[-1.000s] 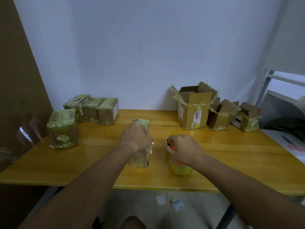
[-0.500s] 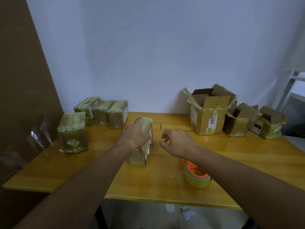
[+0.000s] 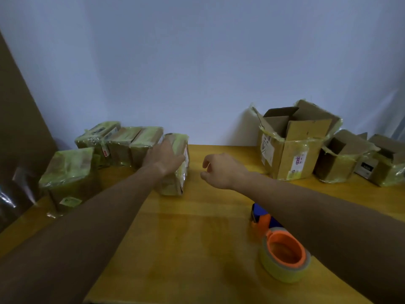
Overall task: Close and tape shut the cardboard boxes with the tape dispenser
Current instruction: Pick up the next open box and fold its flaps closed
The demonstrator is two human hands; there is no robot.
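A small taped cardboard box stands on the wooden table, pushed up beside a row of taped boxes. My left hand lies on its top and left side with fingers stretched forward. My right hand hovers just right of that box, loosely curled and holding nothing. The tape dispenser, orange and blue with a yellowish roll, lies flat on the table under my right forearm, apart from both hands.
Three taped boxes stand in a row by the wall, and another taped box sits at the left edge. At the back right are a large open box and two smaller open boxes.
My left hand has slid the taped box back and left against the row of taped boxes. My right hand let go of the tape dispenser and lifted toward the box.
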